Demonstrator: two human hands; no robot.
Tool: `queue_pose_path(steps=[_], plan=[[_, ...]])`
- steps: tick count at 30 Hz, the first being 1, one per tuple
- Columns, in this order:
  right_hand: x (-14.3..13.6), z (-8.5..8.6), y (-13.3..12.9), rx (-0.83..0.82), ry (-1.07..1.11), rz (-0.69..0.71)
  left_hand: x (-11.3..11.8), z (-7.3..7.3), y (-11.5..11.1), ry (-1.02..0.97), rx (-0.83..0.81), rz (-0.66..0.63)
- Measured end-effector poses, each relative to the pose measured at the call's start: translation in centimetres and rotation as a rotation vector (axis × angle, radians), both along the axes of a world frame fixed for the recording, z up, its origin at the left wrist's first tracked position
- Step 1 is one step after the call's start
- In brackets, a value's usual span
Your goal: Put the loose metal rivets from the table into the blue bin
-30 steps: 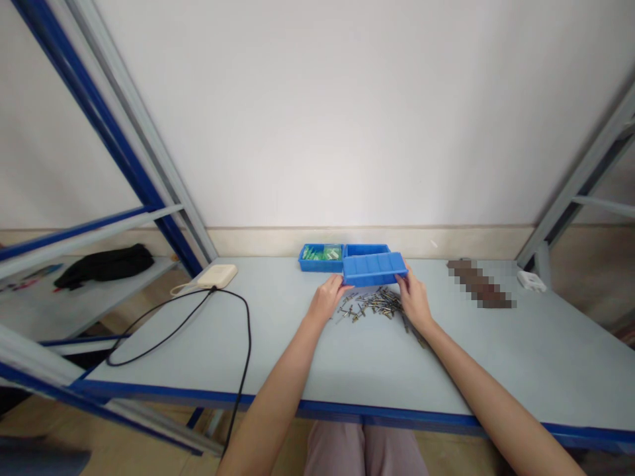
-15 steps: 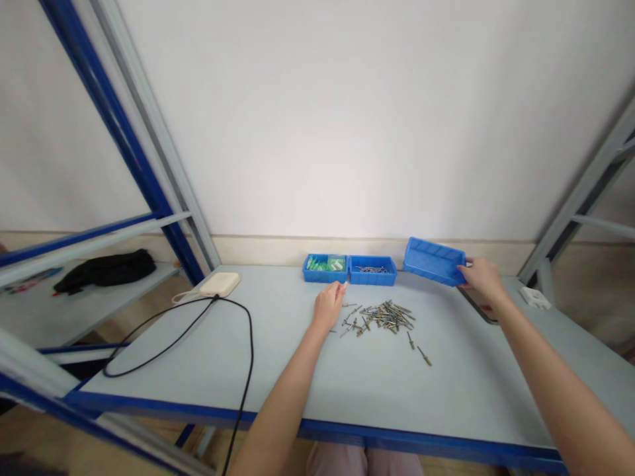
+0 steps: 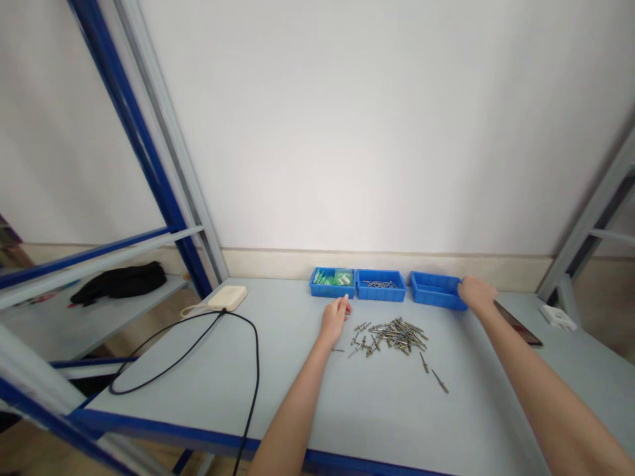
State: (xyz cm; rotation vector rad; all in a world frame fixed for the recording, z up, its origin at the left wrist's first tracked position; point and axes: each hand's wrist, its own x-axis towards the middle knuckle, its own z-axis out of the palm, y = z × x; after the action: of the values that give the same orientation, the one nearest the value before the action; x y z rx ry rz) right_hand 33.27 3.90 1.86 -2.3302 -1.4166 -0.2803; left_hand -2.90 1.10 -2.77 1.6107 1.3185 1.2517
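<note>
My right hand (image 3: pixel 477 294) grips the right end of a blue plastic bin (image 3: pixel 438 301), which rests on the table with nothing seen inside it. My left hand (image 3: pixel 336 319) is over the table, just left of a loose pile of slim metal fasteners (image 3: pixel 401 336) with thicker brassy ends. Its fingers are drawn together, and whatever they may hold is hidden. Behind it, a blue bin (image 3: pixel 333 291) contains green-and-white packets. The middle blue bin (image 3: pixel 381 295) beside it holds thin silvery metal pieces.
A black-edged flat device (image 3: pixel 518 324) lies by my right forearm, near a white plug-like block (image 3: pixel 558 317). To the left are a cream box (image 3: pixel 227 298) and a looping black cable (image 3: pixel 256 357). A wall closes off the table's back; blue-and-grey frame posts (image 3: pixel 163 192) flank it.
My right hand has lowered the tilted blue bin, so it now stands level on the table near the others. My left hand stays close to the pile. The view has shifted slightly.
</note>
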Motion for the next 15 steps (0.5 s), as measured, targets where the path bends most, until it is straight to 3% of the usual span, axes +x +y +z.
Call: queue_pose_path(steps=[2, 4, 9, 12, 15], plan=[[-2.7, 0.4, -0.4, 0.086, -0.152, 0.024, 0.1, 0.0, 0.0, -0.012, -0.006, -0.023], [-6.1, 1.0, -0.7, 0.124, -0.272, 0.148, 0.3, 0.0, -0.1, -0.027, -0.019, -0.045], [-13.8, 1.6, 0.5, -0.164, -0.079, 0.333, 0.4, 0.1, -0.3, -0.015, -0.013, -0.101], [-15.4, 1.7, 2.1, -0.223, -0.021, 0.319, 0.2, 0.1, -0.3, -0.023, -0.024, -0.101], [-15.2, 2.1, 3.4, -0.291, 0.061, 0.300, -0.1, 0.0, -0.2, -0.009, -0.011, -0.094]])
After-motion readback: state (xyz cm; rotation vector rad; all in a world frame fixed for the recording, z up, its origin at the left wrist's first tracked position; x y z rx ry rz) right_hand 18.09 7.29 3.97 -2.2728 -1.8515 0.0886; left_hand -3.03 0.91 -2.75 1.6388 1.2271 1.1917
